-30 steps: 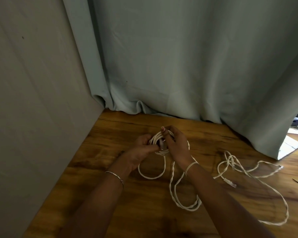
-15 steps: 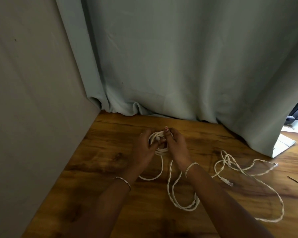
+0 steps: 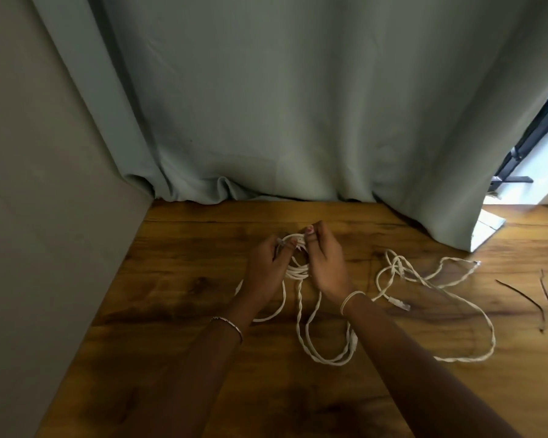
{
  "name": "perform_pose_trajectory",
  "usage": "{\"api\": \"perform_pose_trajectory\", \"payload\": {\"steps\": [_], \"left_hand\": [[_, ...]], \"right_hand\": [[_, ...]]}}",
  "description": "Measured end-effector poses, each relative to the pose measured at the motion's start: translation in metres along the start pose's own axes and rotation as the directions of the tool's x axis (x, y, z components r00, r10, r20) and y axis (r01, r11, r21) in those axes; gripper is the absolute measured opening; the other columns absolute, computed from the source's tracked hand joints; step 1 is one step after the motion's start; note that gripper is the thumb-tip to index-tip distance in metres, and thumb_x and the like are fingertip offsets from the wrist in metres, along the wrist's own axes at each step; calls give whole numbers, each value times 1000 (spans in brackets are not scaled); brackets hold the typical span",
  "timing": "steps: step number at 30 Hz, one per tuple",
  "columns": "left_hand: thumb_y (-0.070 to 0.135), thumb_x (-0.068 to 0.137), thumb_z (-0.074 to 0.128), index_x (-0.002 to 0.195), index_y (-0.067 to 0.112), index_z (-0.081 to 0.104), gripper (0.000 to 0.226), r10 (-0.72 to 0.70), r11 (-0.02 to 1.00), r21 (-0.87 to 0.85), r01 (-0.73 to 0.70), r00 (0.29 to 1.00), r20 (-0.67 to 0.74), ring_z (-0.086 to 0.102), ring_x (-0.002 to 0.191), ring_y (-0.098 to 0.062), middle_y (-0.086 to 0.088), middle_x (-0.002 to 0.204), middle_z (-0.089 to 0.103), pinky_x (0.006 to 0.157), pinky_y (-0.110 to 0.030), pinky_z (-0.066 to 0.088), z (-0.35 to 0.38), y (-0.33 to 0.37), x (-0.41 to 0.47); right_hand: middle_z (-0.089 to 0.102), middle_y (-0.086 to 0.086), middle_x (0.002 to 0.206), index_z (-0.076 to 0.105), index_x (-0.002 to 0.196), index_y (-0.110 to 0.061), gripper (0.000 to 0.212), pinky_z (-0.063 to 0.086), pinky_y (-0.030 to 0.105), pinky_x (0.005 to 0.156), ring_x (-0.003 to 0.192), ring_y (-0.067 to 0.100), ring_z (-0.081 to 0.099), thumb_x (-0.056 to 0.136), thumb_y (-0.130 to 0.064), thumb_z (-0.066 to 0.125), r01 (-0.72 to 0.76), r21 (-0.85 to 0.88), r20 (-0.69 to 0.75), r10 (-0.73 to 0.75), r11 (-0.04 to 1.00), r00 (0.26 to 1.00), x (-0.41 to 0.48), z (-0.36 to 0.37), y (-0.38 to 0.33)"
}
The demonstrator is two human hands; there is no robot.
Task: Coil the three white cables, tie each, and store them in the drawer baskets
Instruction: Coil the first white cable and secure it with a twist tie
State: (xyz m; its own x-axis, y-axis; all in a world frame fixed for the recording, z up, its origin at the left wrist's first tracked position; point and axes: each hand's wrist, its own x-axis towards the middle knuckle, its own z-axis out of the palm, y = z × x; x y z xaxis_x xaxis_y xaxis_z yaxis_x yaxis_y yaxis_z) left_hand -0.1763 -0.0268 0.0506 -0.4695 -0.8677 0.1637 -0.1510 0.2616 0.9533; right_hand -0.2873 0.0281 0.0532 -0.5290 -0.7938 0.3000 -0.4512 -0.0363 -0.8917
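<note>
Left hand (image 3: 265, 267) pinches the small coil of white twisted cable (image 3: 298, 270) near the wooden bench's (image 3: 178, 298) back edge, likely keeping loops stacked; right hand (image 3: 326, 263) pinches its top strand. Loose white cable (image 3: 431, 275) and thin dark ties (image 3: 521, 295) lie toward the right edge, probably staged next.

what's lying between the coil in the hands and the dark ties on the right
Head view: loose loops of white cable sprawl on the wooden table between the coil and the dark ties, one plug end lying among them.
</note>
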Motion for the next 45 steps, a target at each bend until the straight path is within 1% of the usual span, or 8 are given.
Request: {"api": "perform_pose_trajectory", "payload": {"steps": [6,13,16,27,31,35,41,45], "left_hand": [[18,96,56,62,20,51,34,-94,993,-69,100,992,86,53,50,7,14,48,55,52,-14,36,26,2,1],[38,97,52,84,16,71,32,-183,956,-162,245,929,322,69,91,-28,-10,91,73,85,-44,52,72,7,-6],[36,94,57,80,17,73,28,-256,916,-185,356,874,414,68,96,-33,-12,92,74,93,-52,51,93,10,-7],[28,101,46,83,13,63,28,-266,906,-148,396,807,528,60,72,-14,-2,77,64,65,-24,49,187,48,-25],[36,100,46,88,12,64,33,-290,929,-55,365,813,505,65,82,-21,-5,85,68,78,-36,52,226,55,-28],[36,101,45,90,13,62,31,-280,947,-6,322,833,477,62,76,-16,-1,81,65,64,-27,46,264,65,-33],[33,100,48,95,13,61,25,-279,956,45,290,850,446,64,89,-26,-10,95,67,83,-37,53,300,69,-25],[34,99,48,98,16,62,23,-257,963,47,264,860,440,64,92,-26,-12,101,68,85,-39,52,313,67,-18]], "right_hand": [[49,-5,68,47,81,-15,25,39,27,59,59,1,46,104,-23,39,-68,-74,-91,61,995,994,-9,-21,13],[46,-9,65,41,75,-21,29,35,16,56,58,-4,48,104,-22,38,-121,-189,-215,79,974,974,-28,-65,29],[46,-8,66,43,79,-14,27,36,28,61,61,2,46,104,-24,37,-138,-230,-248,79,963,965,-38,-86,38],[49,-5,74,43,92,-10,23,45,46,69,68,10,50,104,-29,36,-198,-196,-351,120,960,929,-63,-167,74],[57,-5,86,44,105,-15,22,48,46,78,81,17,58,103,-35,35,-281,-208,-362,193,937,912,-62,-201,89],[62,2,101,48,110,-17,22,49,38,76,86,16,60,103,-34,36,-327,-194,-384,235,925,893,-62,-233,102],[65,-2,83,59,95,-17,33,40,31,63,77,18,61,104,-34,32,-495,-163,-673,270,854,689,-75,-290,137],[67,6,96,62,97,-16,24,40,38,76,93,30,59,100,-29,42,-649,-280,-765,243,707,596,-86,-322,178]]}}
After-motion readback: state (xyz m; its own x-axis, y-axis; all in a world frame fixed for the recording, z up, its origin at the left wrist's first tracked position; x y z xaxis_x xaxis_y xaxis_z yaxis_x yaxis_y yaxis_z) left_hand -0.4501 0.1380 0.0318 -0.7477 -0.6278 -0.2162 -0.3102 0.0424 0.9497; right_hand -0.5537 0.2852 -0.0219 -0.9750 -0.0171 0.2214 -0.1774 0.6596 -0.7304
